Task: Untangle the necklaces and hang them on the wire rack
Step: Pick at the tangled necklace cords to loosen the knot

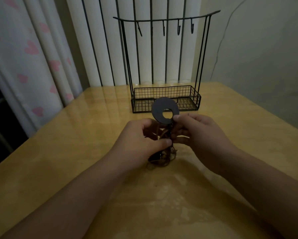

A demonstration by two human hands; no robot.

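A tangle of brown and dark necklace cords [160, 157] hangs between my hands and trails onto the wooden table [75, 152]. A dark flat ring pendant [162, 109] stands upright above the tangle. My right hand [200, 133] pinches the ring's right edge between thumb and forefinger. My left hand [141, 138] pinches the cords just below the ring. The black wire rack [165, 99] stands behind, with several bare hooks [179, 29] on its top bar.
The rack's lower mesh basket holds nothing I can see. White vertical blinds [158, 49] are behind the rack, a heart-patterned curtain [32, 49] is at the left and a plain wall at the right. The room is dim.
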